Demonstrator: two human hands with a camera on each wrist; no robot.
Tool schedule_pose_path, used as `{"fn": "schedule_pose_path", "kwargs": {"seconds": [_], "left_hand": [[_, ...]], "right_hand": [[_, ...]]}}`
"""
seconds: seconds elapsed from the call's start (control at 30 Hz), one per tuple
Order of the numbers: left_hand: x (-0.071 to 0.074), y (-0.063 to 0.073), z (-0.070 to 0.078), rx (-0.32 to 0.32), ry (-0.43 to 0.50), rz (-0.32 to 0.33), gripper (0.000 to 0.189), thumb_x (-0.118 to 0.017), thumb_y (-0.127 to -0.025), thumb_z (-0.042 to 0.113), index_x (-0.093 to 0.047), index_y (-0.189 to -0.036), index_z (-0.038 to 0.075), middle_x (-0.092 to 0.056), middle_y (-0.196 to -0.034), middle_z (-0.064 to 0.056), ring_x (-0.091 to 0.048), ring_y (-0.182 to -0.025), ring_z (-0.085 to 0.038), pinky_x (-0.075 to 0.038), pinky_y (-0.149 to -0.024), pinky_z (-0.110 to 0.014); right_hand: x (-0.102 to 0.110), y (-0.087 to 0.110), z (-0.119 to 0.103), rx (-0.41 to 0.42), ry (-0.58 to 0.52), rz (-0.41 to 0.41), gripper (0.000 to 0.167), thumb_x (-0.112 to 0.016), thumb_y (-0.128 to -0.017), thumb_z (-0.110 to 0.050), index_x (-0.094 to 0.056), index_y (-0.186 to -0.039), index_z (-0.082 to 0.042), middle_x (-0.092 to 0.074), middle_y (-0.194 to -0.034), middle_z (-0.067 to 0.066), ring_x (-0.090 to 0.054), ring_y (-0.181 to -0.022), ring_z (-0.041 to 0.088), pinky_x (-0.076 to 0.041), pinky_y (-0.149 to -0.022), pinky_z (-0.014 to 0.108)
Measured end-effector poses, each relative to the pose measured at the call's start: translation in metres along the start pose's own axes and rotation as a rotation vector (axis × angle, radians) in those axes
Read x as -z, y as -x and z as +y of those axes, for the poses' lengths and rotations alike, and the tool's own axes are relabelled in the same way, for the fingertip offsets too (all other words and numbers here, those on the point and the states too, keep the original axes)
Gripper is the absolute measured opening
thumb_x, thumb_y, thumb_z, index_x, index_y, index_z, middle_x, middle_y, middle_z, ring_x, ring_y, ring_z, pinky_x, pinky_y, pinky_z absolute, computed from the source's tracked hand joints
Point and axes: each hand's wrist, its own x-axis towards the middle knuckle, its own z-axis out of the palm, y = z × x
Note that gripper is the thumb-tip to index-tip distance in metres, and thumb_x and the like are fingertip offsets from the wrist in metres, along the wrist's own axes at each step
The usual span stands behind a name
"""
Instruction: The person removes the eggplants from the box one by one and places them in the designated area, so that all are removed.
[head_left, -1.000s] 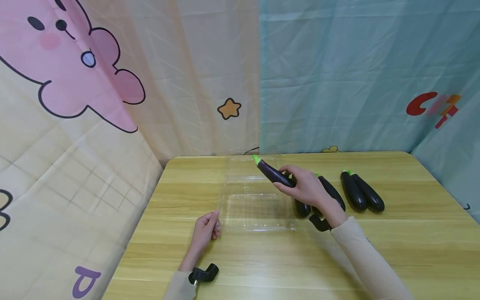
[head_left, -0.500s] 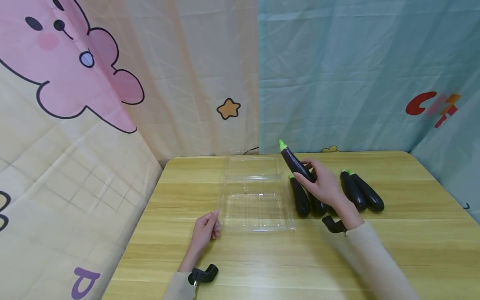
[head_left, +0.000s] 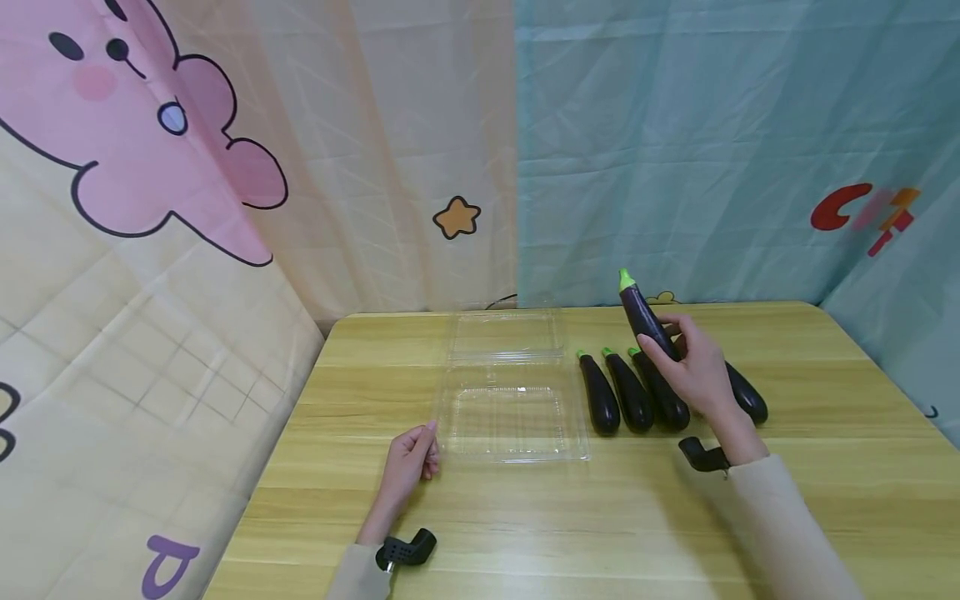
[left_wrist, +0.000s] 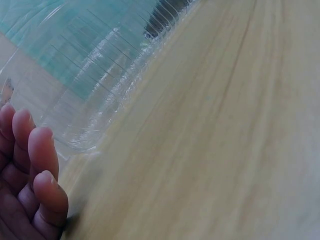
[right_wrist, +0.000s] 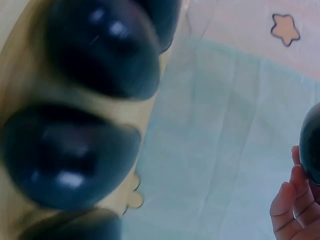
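My right hand grips a dark purple eggplant around its thick end, its bright green stem pointing up and away. In the right wrist view, part of this held eggplant shows at the right edge above curled fingers. A clear plastic clamshell box lies opened out on the table, its lid toward the back. At the box's near left corner, my left hand pinches the rim. The left wrist view shows its curled fingers beside the box wall; the thumb is hidden there.
Three eggplants lie in a row right of the box, stems to the back. Another eggplant lies farther right, partly covered by my right hand. The wooden table meets a patterned curtain at the back.
My right hand has carried the eggplant rightward from above the box to over the row of eggplants, its stem end now tilted more upright. My left hand has stayed in place.
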Motion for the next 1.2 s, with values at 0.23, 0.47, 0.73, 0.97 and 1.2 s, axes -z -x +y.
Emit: {"fn": "schedule_pose_path", "kwargs": {"seconds": [0.23,0.47,0.73,0.97,1.2], "left_hand": [[0.004,-0.007,-0.021,0.0,0.012,0.01,0.043,-0.048,-0.101,0.022,-0.047,-0.066,-0.001,-0.051,-0.057,-0.005,-0.05,-0.046,-0.013,-0.039,-0.041,-0.022],[0.006,-0.01,-0.028,-0.017,0.004,0.034,0.046,-0.051,-0.1,0.029,-0.047,-0.066,-0.003,-0.052,-0.057,-0.005,-0.05,-0.045,-0.014,-0.039,-0.04,-0.022],[0.007,-0.009,-0.019,0.024,0.016,0.017,0.044,-0.048,-0.101,0.021,-0.048,-0.067,-0.008,-0.052,-0.058,-0.007,-0.05,-0.046,-0.014,-0.038,-0.042,-0.021],[0.006,-0.01,-0.021,0.014,0.014,0.015,0.045,-0.049,-0.101,0.024,-0.049,-0.067,-0.004,-0.052,-0.058,-0.007,-0.05,-0.047,-0.015,-0.038,-0.042,-0.021],[0.004,-0.011,-0.027,-0.01,0.013,0.032,0.05,-0.052,-0.099,0.03,-0.047,-0.068,-0.008,-0.05,-0.057,-0.006,-0.049,-0.045,-0.014,-0.037,-0.04,-0.021]], "right_hand": [[0.02,0.006,0.025,-0.11,0.011,0.021,0.047,-0.063,-0.091,-0.033,-0.052,-0.124,-0.002,-0.058,-0.099,0.018,-0.05,-0.068,0.015,-0.039,-0.054,0.022],[0.041,0.017,0.055,-0.228,0.029,0.009,0.051,-0.06,-0.093,-0.035,-0.048,-0.126,0.002,-0.054,-0.104,0.023,-0.047,-0.073,0.019,-0.038,-0.054,0.02],[0.056,0.027,0.079,-0.282,0.099,0.007,0.053,-0.057,-0.095,-0.034,-0.046,-0.127,0.007,-0.052,-0.111,0.031,-0.048,-0.081,0.034,-0.035,-0.06,0.032],[0.063,0.034,0.092,-0.308,0.152,0.043,0.053,-0.055,-0.095,-0.033,-0.047,-0.125,0.01,-0.048,-0.11,0.034,-0.045,-0.092,0.044,-0.032,-0.065,0.042],[0.069,0.037,0.104,-0.331,0.187,0.01,0.056,-0.05,-0.098,-0.034,-0.045,-0.125,0.014,-0.044,-0.112,0.037,-0.042,-0.099,0.052,-0.033,-0.073,0.057]]}}
